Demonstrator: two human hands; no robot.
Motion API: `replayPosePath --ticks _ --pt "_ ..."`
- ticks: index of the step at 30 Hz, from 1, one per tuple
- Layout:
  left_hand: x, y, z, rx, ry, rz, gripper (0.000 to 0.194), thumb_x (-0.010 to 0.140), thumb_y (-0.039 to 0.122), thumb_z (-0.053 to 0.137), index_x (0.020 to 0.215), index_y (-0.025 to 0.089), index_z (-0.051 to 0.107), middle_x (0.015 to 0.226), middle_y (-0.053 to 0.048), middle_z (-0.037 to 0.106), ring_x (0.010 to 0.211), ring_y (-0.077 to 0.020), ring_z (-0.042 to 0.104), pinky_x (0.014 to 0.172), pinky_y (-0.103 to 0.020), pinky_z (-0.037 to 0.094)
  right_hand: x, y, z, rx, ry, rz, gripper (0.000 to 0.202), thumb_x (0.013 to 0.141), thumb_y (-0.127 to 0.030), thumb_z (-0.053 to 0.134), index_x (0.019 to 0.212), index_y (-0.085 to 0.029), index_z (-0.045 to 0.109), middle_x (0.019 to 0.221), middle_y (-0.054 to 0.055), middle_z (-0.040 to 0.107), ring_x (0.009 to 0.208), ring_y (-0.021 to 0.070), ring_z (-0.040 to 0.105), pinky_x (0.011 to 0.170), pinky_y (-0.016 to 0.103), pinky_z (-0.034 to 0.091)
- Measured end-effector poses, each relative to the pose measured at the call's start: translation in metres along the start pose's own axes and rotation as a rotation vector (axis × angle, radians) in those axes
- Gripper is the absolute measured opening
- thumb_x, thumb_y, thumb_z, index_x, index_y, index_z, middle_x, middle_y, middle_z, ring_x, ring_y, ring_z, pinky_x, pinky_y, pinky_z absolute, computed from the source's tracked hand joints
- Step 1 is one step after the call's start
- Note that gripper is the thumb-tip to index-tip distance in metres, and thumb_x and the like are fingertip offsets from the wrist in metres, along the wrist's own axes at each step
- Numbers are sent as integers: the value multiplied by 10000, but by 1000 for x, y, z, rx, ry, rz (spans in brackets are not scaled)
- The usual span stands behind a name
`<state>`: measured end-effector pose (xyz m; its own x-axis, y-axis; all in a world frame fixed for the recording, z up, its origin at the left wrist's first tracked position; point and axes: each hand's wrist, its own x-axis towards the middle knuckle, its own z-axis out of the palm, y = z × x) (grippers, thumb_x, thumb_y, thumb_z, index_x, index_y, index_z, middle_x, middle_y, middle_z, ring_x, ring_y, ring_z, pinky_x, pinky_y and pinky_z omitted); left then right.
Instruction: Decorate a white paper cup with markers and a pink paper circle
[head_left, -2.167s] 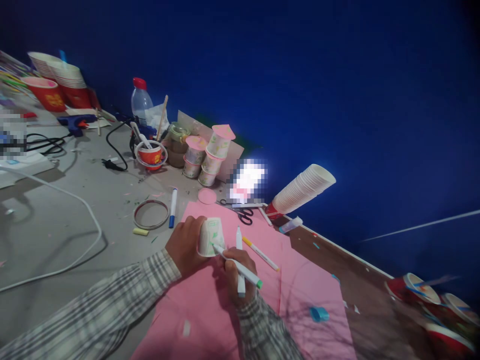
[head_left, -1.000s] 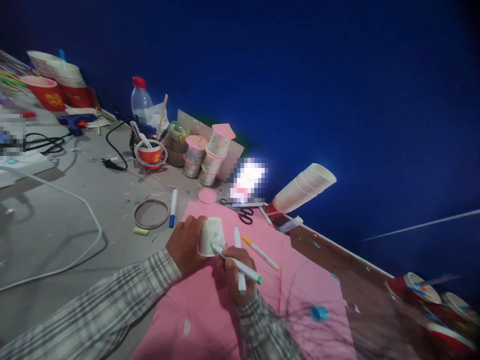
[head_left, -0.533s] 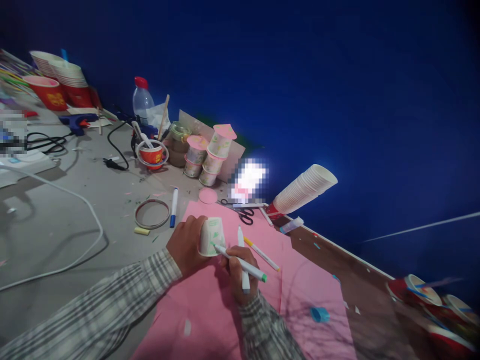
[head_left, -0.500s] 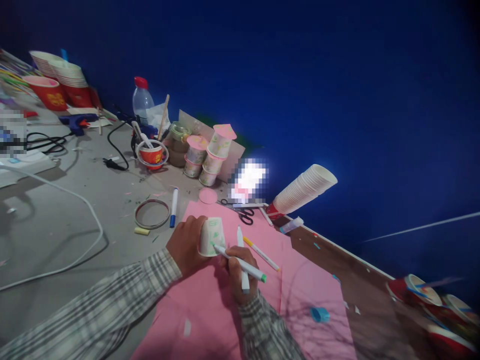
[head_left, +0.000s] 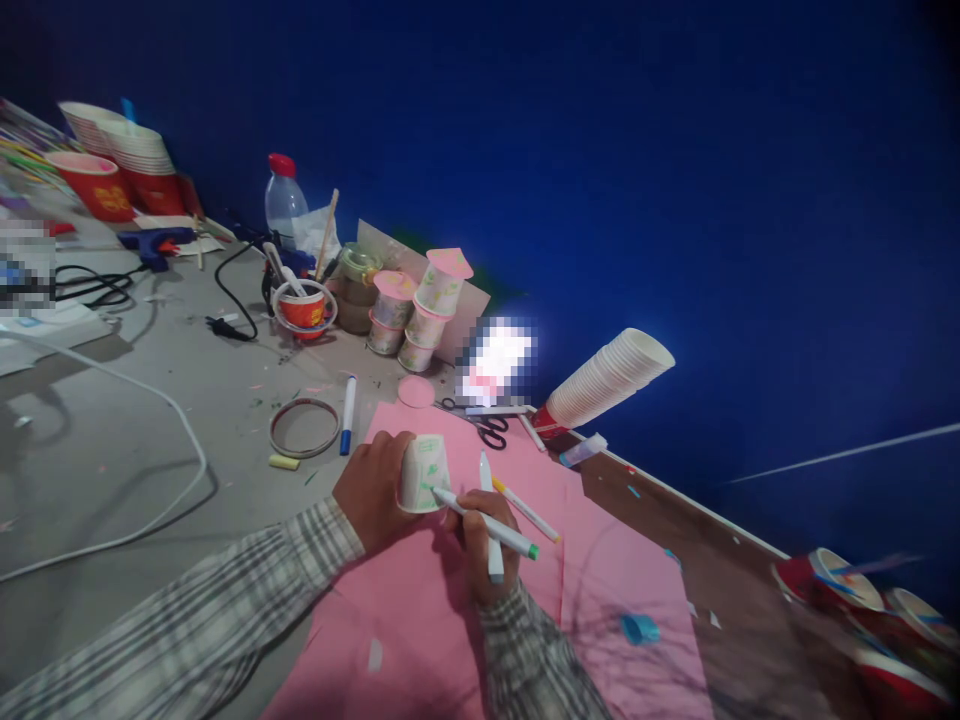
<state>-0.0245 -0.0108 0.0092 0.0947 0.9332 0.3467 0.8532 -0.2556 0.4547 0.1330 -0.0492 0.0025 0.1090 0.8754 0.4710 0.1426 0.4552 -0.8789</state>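
My left hand is closed on a white paper cup held upside down over pink paper. Green marks show on the cup's side. In my right hand is a white marker with a green end, its tip at the cup's wall. A second white pen sticks out of the same hand, crossing under the marker. Just beyond that hand lies a yellow-and-white marker on the paper.
Decorated cup towers stand at the back beside a jar. Scissors lie near a leaning cup stack. To the left are a tape ring, a blue-capped marker and a white cable.
My right hand has shifted slightly right with both pens, and the marker's tip has slid right along the cup. My left hand and the cup stay nearly still.
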Motion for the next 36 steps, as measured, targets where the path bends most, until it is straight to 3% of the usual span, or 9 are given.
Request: replayPosePath --ticks 23,36 --pt "0 0 0 -23 -5 -13 758 462 682 618 1041 227 436 794 -4 521 709 -237 517 643 -381 428 3 -2 3 36 44 25 100 812 -260 514 812 -209 599 529 -41 595 309 111 483 306 205 386" --pt "0 -1 0 -14 -19 -11 730 457 597 656 1046 222 444 801 -7 536 715 -249 527 641 -388 446 0 5 -1 -8 21 27 99 801 -246 511 819 -209 601 552 -32 602 339 125 487 331 227 393"
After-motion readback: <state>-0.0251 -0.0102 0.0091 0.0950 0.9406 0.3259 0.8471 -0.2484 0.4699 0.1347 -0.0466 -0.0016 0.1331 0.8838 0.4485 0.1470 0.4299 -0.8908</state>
